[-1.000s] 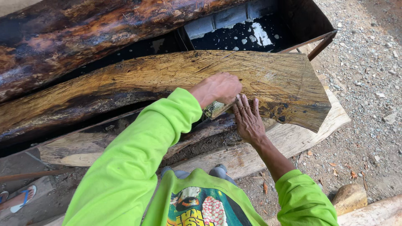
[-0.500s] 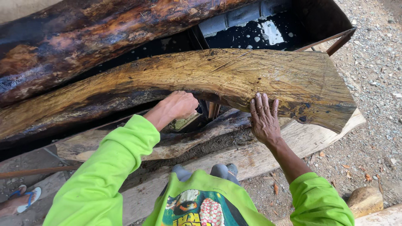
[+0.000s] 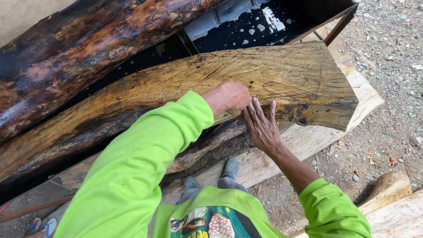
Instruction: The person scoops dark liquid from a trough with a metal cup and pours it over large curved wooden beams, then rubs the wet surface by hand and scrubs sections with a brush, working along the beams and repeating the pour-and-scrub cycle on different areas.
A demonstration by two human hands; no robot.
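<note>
A long, curved yellow-brown wooden slab lies across the middle of the head view. My left hand is closed at the slab's lower edge over a small yellowish object, most of which the hand hides. Right beside it, my right hand rests flat on the same edge with its fingers spread and nothing in it. Both arms wear bright green sleeves.
A dark, charred log lies behind the slab. A dark trough of black liquid with white flecks is at the top. Pale planks lie under the slab, my grey shoes below, and gravel to the right.
My left hand slid left along the slab's lower edge, then came back right, close beside my right hand. The right hand stayed flat on the slab.
</note>
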